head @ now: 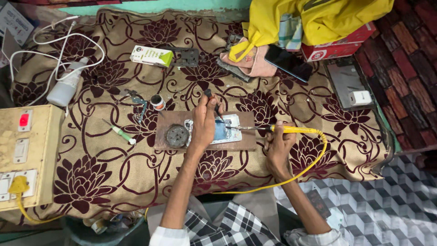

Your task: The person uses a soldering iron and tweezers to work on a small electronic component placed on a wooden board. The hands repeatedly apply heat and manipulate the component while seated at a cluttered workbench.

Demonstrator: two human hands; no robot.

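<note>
An opened phone [225, 130] lies on a brown board [248, 142] on the flower-patterned cloth. My left hand [204, 123] rests over the phone and grips a small dark tool [210, 97] that points down at it. My right hand [278, 146] holds a yellow-handled soldering iron [291, 130]; its metal tip reaches left to the phone's right edge. The iron's yellow cord [306, 169] loops down past my right wrist. A round grey tin [176, 135] sits on the board left of the phone.
A switch box [27, 155] with a yellow plug stands at the left. White cables [54, 50], a white bottle [66, 84], a green-tipped screwdriver [120, 133], tweezers [139, 104], a small jar [157, 102], a green-white carton [151, 55], a black phone [288, 62] and a yellow bag [318, 18] lie around.
</note>
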